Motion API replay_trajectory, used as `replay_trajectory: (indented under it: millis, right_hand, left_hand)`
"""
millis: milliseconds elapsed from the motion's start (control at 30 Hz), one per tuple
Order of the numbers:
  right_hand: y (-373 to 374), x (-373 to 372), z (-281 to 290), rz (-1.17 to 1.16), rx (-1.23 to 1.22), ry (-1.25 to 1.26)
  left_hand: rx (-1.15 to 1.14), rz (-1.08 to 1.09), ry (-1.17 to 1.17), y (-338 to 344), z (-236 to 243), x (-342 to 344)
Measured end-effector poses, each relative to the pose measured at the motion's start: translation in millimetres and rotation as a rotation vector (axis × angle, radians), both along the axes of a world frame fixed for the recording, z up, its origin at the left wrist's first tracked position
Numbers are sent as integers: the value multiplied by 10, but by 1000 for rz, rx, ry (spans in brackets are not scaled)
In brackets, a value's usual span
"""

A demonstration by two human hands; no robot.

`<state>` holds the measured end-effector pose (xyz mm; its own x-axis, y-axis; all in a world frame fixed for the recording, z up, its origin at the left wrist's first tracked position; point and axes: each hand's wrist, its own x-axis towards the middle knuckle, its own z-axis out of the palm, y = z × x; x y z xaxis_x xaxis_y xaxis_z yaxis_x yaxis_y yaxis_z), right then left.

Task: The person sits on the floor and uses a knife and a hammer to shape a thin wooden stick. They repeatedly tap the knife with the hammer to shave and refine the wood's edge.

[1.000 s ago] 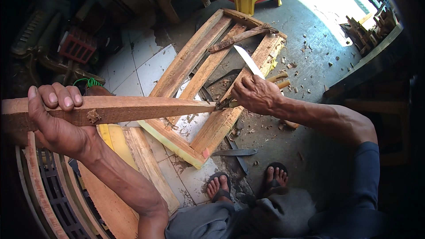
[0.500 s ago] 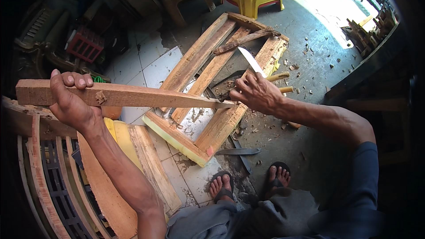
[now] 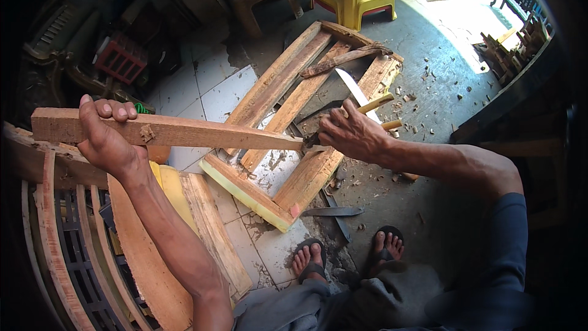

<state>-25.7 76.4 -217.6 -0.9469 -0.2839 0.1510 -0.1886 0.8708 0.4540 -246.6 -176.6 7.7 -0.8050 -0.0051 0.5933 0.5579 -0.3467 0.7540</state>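
Note:
My left hand [image 3: 110, 132] is closed around the thick end of a long wooden bar [image 3: 202, 133] that tapers to the right. The bar's narrow end rests at the right rail of a wooden frame [image 3: 306, 178] lying on the floor. My right hand [image 3: 350, 132] grips a chopping tool with a wooden handle [image 3: 378, 103]; its dark metal head [image 3: 311, 140] is against the bar's tip, partly hidden by the fingers. Just beyond that hand a pale, shiny blade [image 3: 350, 86] lies on the frame. A second wooden handle [image 3: 392, 125] shows beside my wrist.
A rough stick [image 3: 346, 61] lies across the frame. Wood chips litter the floor [image 3: 429, 110]. Flat metal blades [image 3: 334, 211] lie near my feet. A yellow stool [image 3: 367, 0] stands at the back, a red crate [image 3: 121, 58] at left, boards [image 3: 214, 227] lower left.
The dark tool head has come onto the bar's tip, and more of its handle shows past my right hand. The whole view has shifted slightly; my left hand keeps its grip.

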Motion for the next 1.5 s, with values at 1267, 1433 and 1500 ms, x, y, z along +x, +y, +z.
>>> replay_trajectory:
  millis: [1267,1433,1500]
  right_hand:
    - [110,-324,72,-377,-569,-561]
    - [120,-58,-431,-395,-635,-399]
    - [65,29,-411,-425,-774,-466]
  left_hand:
    - [4,56,-11,142,3,-190]
    - [-7,50,-11,216,1,-133]
    - [-9,77,-16,180,-3,-133]
